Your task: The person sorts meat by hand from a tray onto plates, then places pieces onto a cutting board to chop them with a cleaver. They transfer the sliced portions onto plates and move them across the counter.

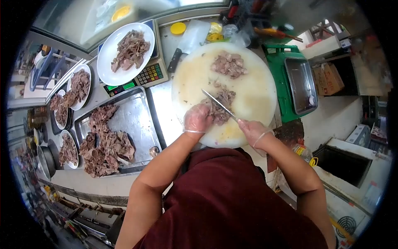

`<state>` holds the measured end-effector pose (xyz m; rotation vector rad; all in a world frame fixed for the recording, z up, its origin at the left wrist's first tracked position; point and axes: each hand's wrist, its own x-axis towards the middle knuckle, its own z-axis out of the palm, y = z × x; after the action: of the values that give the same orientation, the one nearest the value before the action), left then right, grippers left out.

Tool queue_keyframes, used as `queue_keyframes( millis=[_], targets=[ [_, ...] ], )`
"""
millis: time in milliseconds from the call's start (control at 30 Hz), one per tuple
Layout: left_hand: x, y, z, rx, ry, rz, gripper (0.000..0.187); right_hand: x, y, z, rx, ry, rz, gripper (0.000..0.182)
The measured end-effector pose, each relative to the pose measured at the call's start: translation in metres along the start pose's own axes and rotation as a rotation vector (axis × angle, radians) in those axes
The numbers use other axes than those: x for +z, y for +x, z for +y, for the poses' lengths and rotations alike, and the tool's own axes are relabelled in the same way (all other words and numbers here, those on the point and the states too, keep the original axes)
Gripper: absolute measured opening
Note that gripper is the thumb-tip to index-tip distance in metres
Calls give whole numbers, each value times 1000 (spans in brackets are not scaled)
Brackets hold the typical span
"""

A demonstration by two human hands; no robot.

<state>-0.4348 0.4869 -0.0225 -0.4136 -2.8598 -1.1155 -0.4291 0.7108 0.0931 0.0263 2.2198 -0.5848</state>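
Note:
On a round white cutting board (257, 85) lie two heaps of cooked meat. My right hand (252, 131), in a clear plastic glove, is closed around the handle of a knife (219, 103). Its blade points up and left across the nearer meat (225, 98). My left hand (198, 119), also gloved, presses with curled fingers against the left side of that heap; the fingertips are partly hidden. Farther back on the board sits the other heap of chopped meat (229, 64), apart from both hands.
Left of the board, a metal tray (143, 112) holds large meat pieces. A white plate of meat (103, 62) rests on a digital scale (151, 74). A cleaver (175, 58) lies by the board's left edge. Several plates of meat stand far left. A green bin (278, 70) stands right.

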Motion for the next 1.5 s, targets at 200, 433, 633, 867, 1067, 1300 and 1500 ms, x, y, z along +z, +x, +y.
queue_keyframes(
  millis=[200,433,633,867,1067,1300,1500],
  targets=[
    [1,-15,-3,12,39,-37,33,18,39,-14,-10,-46,-28,69],
    [3,-40,-5,-59,-34,91,23,24,26,24,-38,-42,49,66],
    [-3,-42,13,-238,-101,-18,30,22,-27,28,-64,145,161,60],
    [5,-47,5,-177,-86,11,31,40,2,9,-44,-42,21,62],
    [2,-46,8,-377,-146,-32,32,30,4,9,-2,-2,-30,62],
    [11,-45,11,-358,-74,12,33,49,-6,-9,-65,-14,79,67],
    [-7,-29,16,-524,-168,-68,31,40,17,-8,-21,65,15,63]
  ],
)
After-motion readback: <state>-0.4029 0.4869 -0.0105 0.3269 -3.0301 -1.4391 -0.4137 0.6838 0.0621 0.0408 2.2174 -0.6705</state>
